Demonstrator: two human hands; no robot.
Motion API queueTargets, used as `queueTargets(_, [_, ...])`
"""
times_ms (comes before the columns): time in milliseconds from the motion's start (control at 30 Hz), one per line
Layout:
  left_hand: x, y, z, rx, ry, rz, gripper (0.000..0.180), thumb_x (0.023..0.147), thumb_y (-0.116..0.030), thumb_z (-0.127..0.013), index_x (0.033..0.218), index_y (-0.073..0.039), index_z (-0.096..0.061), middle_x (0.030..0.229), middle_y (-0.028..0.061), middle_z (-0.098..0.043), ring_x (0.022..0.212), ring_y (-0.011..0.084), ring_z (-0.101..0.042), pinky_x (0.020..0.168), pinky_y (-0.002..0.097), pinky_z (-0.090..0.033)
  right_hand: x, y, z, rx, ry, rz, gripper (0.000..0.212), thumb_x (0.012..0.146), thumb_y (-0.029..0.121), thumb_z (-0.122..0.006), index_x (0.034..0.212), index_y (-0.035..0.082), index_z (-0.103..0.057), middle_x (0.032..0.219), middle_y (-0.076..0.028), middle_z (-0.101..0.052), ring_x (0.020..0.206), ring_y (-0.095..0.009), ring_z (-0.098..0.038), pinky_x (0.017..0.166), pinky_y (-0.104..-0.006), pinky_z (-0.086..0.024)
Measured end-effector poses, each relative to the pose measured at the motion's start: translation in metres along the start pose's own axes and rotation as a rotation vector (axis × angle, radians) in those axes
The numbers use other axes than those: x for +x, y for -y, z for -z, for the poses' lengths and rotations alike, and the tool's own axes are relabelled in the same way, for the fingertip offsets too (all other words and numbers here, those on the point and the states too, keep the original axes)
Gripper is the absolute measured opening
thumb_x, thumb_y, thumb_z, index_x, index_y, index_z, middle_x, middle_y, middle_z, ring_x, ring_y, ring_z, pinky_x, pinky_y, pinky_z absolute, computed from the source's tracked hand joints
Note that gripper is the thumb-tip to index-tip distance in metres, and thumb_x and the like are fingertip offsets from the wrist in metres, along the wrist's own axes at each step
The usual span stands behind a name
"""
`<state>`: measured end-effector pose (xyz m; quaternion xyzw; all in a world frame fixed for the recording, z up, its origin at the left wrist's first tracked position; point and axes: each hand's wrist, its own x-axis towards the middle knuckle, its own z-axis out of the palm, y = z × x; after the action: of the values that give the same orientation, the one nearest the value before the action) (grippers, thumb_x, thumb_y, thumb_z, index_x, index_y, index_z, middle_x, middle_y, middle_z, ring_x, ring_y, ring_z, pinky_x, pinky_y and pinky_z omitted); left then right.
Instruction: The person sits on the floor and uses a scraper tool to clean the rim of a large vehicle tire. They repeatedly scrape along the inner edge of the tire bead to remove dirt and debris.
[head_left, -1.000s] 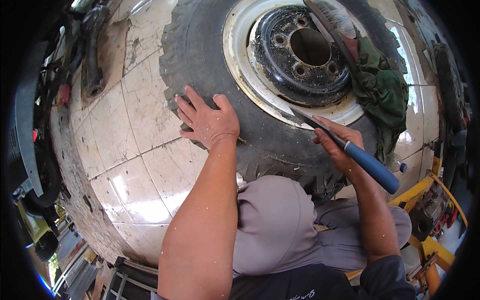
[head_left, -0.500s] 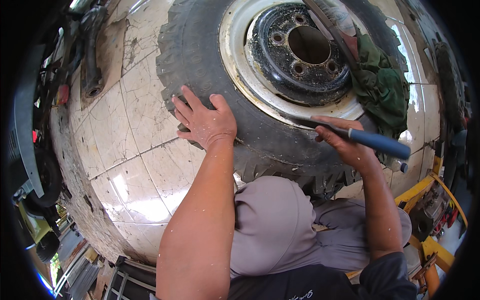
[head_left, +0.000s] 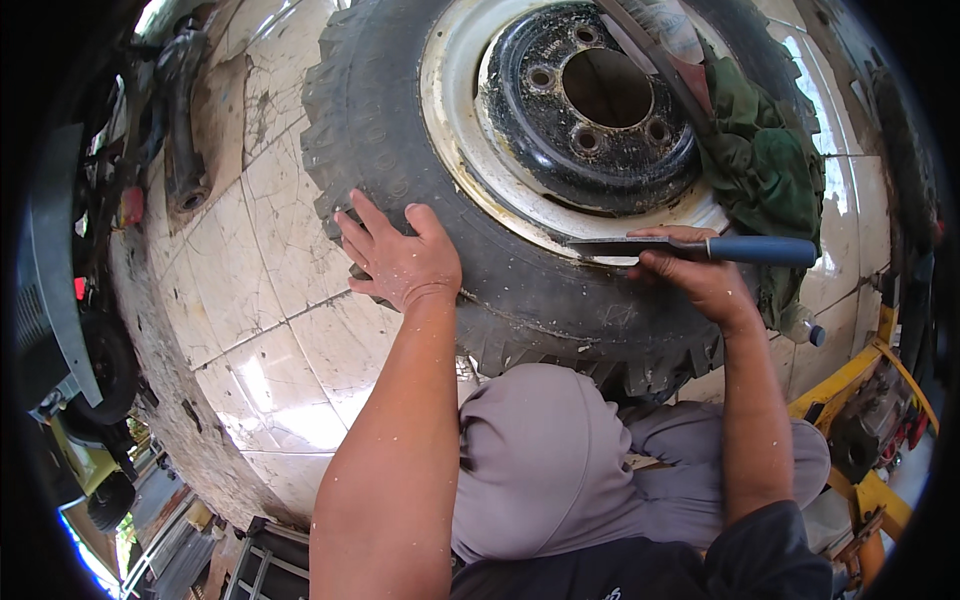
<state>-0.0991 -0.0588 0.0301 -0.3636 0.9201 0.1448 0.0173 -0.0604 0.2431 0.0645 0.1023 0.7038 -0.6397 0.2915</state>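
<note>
A large black tyre [head_left: 375, 130] lies flat on the floor before me, around a worn off-white rim [head_left: 445, 120] with a black bolt-holed centre [head_left: 520, 130]. My left hand [head_left: 408, 262] rests on the tyre's near left sidewall, fingers spread and holding nothing. Gripped in my right hand [head_left: 705, 285] is a flat file [head_left: 765, 250] with a blue handle. Its dark blade lies along the rim's near edge, where rim meets tyre. My right fingers wrap the blade by the handle and partly hide it.
Bunched green cloth [head_left: 775, 170] and a long metal bar [head_left: 655, 60] lie over the wheel's right side. A clear bottle [head_left: 800, 325] lies beyond my right wrist. Yellow metal framework [head_left: 840, 385] stands at right. Cracked tiles [head_left: 240, 290] and a metal arm part [head_left: 182, 140] are at left.
The file has swung from slanting down rightward to nearly level, its blade still at the rim's edge. My left hand stays spread on the tyre. The whole view has shifted slightly.
</note>
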Motion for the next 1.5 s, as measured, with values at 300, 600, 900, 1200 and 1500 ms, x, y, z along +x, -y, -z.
queueTargets(300, [0.001, 0.004, -0.003, 0.009, -0.024, -0.018, 0.074, 0.096, -0.043, -0.042, 0.162, -0.016, -0.023, 0.168, 0.0148, -0.018, 0.154, 0.0326, -0.022, 0.119, 0.0684, -0.013, -0.002, -0.004, -0.002, -0.045, -0.012, 0.094, 0.032, 0.095, 0.018, -0.072, 0.123, 0.003, -0.071, 0.090, -0.008, -0.076, 0.087, -0.012, -0.069, 0.083, -0.0282, -0.054])
queueTargets(600, [0.001, 0.002, -0.003, 0.016, -0.027, -0.019, 0.074, 0.096, -0.044, -0.042, 0.162, -0.015, -0.024, 0.168, 0.0148, -0.018, 0.154, 0.0324, -0.023, 0.119, 0.0682, -0.013, -0.003, -0.001, -0.011, 0.165, -0.037, 0.031, 0.028, 0.095, 0.016, -0.071, 0.120, 0.002, -0.073, 0.097, -0.008, -0.076, 0.087, -0.015, -0.071, 0.082, -0.0286, -0.055])
queueTargets(900, [0.000, 0.002, -0.002, 0.019, -0.023, -0.014, 0.074, 0.096, -0.043, -0.042, 0.162, -0.015, -0.023, 0.168, 0.0147, -0.018, 0.154, 0.0332, -0.022, 0.119, 0.0681, -0.013, 0.002, -0.009, -0.011, -0.034, -0.021, 0.067, 0.034, 0.095, 0.021, -0.073, 0.124, 0.002, -0.071, 0.090, -0.008, -0.076, 0.086, -0.013, -0.070, 0.081, -0.0281, -0.053])
queueTargets(1200, [0.000, 0.003, -0.001, 0.018, -0.013, -0.010, 0.074, 0.096, -0.044, -0.042, 0.162, -0.016, -0.024, 0.168, 0.0143, -0.018, 0.155, 0.0314, -0.020, 0.119, 0.0681, -0.013, -0.006, -0.008, -0.018, 0.063, -0.078, 0.016, 0.033, 0.096, 0.019, -0.071, 0.125, 0.004, -0.071, 0.088, -0.006, -0.076, 0.087, -0.012, -0.069, 0.088, -0.0283, -0.050])
queueTargets(1500, [-0.001, 0.000, -0.001, 0.015, -0.006, -0.009, 0.074, 0.096, -0.043, -0.042, 0.162, -0.015, -0.024, 0.168, 0.0143, -0.018, 0.154, 0.0314, -0.020, 0.119, 0.0679, -0.012, -0.012, -0.002, -0.022, 0.106, -0.124, -0.005, 0.034, 0.096, 0.019, -0.072, 0.125, 0.002, -0.070, 0.090, -0.006, -0.075, 0.085, -0.013, -0.070, 0.086, -0.0277, -0.050])
